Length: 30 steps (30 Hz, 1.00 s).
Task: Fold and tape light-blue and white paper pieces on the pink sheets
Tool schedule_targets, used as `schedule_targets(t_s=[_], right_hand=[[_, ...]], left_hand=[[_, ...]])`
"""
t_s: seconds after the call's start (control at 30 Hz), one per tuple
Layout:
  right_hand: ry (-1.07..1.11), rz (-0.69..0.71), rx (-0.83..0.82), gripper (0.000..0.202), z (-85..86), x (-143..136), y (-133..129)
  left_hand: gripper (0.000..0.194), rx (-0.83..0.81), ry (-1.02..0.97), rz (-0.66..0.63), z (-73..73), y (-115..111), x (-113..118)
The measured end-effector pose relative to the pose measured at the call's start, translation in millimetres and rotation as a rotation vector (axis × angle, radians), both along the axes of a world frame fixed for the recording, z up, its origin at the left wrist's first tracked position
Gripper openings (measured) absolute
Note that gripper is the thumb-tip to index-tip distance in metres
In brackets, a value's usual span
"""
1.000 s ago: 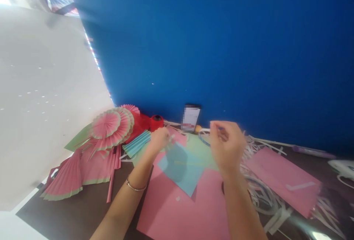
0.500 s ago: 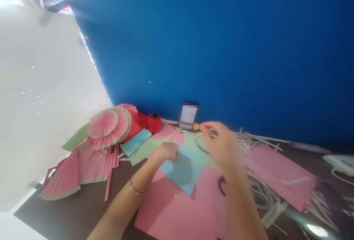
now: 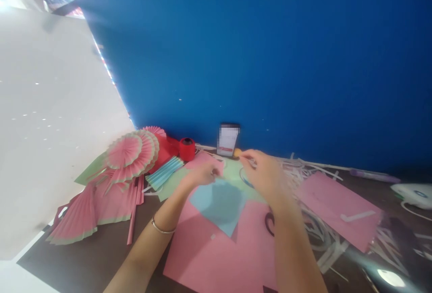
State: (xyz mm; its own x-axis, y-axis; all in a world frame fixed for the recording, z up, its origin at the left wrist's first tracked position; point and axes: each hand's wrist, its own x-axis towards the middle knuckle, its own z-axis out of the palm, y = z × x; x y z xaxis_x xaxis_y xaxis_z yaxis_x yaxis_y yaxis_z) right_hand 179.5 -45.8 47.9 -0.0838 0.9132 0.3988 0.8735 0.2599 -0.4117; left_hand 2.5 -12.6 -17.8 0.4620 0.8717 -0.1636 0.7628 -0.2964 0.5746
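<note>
My left hand [image 3: 202, 173], a bangle on its wrist, hovers at the far edge of the light blue paper [image 3: 221, 207] with its fingers curled together. Whatever they may hold is too small to tell. My right hand [image 3: 261, 173] is in a pinch to the right of it, its fingertips near a small yellow round object [image 3: 237, 152]; I cannot make out what is between them. Under the blue sheet lie pink paper [image 3: 209, 261] and green paper [image 3: 232, 167]. A dark-rimmed ring [image 3: 269, 223] rests beside my right forearm.
Pleated pink paper fans [image 3: 124, 151] and a pleated blue strip [image 3: 165, 172] lie to the left. A red tape roll [image 3: 186, 149] and a phone [image 3: 228, 140] stand by the blue wall. White paper strips [image 3: 324, 234] and a pink sheet [image 3: 340, 207] spread on the right.
My left hand has risen slightly away from me, uncovering more of the blue paper. My right hand has shifted a little left, and the view has moved slightly.
</note>
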Motion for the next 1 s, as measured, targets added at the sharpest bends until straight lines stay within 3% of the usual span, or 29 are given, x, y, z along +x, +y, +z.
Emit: schedule_targets(t_s=[0.17,0.37,0.53,0.7,1.0], right_hand=[[-0.041,0.013,-0.065,0.020,-4.8,-3,2],[0.018,0.089,-0.112,0.023,-2.6,-10,0],[0.226,0.202,-0.145,0.020,-4.6,-13,2],[0.374,0.235,-0.079,0.021,-5.3,-15,0],[0.485,0.296,-0.168,0.054,-0.5,-18,-2]], left_hand=[[0.031,0.360,-0.401,0.173,1.9,7,0],[0.022,0.451,-0.678,0.399,7.0,5,3],[0.020,0.379,-0.878,0.426,16.9,1,4],[0.024,0.283,-1.002,0.401,20.7,-1,5],[0.021,0.249,-1.032,0.297,30.5,-11,7]])
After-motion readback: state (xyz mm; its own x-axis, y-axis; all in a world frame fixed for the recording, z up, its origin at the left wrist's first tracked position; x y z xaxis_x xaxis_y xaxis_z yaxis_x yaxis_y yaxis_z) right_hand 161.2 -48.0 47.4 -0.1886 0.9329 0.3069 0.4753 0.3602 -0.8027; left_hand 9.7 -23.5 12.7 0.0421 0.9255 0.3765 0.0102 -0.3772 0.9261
